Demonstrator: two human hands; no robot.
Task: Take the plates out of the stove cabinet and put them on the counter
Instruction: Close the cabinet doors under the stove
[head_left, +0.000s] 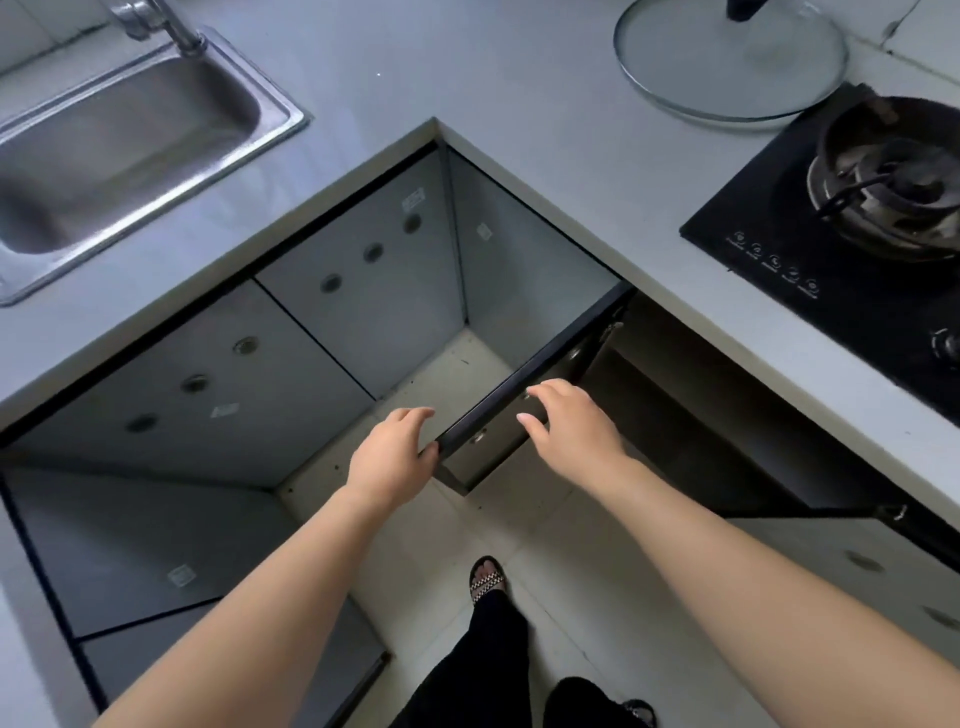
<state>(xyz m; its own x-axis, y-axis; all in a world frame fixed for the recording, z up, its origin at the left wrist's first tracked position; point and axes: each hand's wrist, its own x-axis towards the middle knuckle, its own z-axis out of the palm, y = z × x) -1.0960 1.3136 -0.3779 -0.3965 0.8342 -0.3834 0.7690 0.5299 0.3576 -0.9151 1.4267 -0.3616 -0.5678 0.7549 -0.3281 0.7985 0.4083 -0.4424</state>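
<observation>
The stove cabinet's door stands swung out from under the black cooktop, seen edge-on. My left hand grips the door's outer edge near its free corner. My right hand hovers over the door's inner side, fingers apart, holding nothing. Behind the door the cabinet interior is dark, and no plates show in it. The grey counter runs in an L around the corner.
A steel sink with a tap is set in the counter at the left. A glass pot lid lies at the back right beside the burner. Closed grey cabinet doors line the left run. My feet stand on the tiled floor.
</observation>
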